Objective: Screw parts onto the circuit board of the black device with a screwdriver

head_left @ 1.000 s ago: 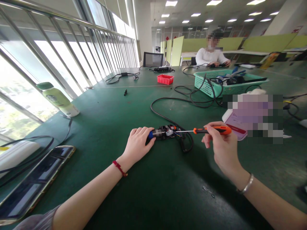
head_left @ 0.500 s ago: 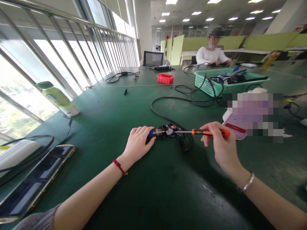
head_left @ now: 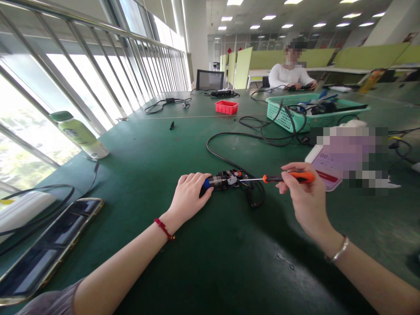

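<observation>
A device with its black inner parts and wires exposed [head_left: 224, 180] lies on the green table [head_left: 197, 262], with a black cable running from its right end. My left hand [head_left: 190, 194] is closed round its blue left end. Pinched between the fingers of my right hand [head_left: 305, 192] is a screwdriver [head_left: 288, 176] with an orange and black handle. Its shaft points left, and the tip meets the exposed right part of the device; the exact contact point is too small to tell.
A green basket [head_left: 285, 119] holding tools and cables stands at the back right, beside a red tray [head_left: 226, 107]. A phone [head_left: 323, 168] leans near my right hand. On the left are a bottle [head_left: 80, 135] and a dark tablet-like phone [head_left: 49, 249]. Across the table sits a person [head_left: 278, 76].
The fingers of my right hand have shifted on the screwdriver handle, and its handle end has risen slightly. My left hand and the device have stayed in place.
</observation>
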{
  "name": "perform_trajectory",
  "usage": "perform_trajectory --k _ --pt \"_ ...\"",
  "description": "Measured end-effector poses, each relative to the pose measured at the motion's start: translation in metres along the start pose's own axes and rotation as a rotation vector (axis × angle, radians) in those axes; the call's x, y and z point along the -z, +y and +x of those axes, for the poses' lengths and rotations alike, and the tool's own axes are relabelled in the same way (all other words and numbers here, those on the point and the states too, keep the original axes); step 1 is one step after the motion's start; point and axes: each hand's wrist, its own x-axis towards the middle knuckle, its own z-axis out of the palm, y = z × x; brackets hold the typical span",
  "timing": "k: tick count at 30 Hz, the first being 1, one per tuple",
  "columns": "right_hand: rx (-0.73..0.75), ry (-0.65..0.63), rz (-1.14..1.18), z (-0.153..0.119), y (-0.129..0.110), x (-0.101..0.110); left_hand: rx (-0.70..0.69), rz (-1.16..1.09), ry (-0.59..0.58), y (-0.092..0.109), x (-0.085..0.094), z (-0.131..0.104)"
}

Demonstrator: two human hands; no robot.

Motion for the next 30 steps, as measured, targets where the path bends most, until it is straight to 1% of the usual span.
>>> perform_trajectory --k 4,7,10,13,19,25,30 --pt "-0.007 -0.011 -0.025 -0.0029 -0.0052 -0.0015 0.000 0.010 -0.001 -0.0001 -0.0004 -0.0001" --pt "0.027 -0.017 -0.037 -0.0033 -0.0063 -0.0013 0.000 0.005 -0.004 -0.0002 -0.0008 -0.0004" --pt "0.072 0.005 0.007 -0.0025 -0.0038 -0.0001 -0.003 0.003 -0.001 -0.0003 -0.0010 -0.0004" --pt "0.094 -0.001 0.044 -0.0023 -0.0013 0.0010 -0.001 0.005 0.001 -0.0003 -0.0007 -0.0001" --pt "0.061 -0.016 -0.093 -0.0056 -0.0049 -0.0001 0.004 0.010 -0.010 0.0006 0.0005 0.0001" --pt "0.112 0.014 -0.029 -0.0081 -0.0034 -0.0007 0.004 0.000 -0.013 -0.0003 -0.0002 -0.0002" --pt "0.106 0.016 -0.088 -0.0092 0.0011 -0.0010 0.000 0.002 -0.009 -0.0011 -0.0006 -0.0001"
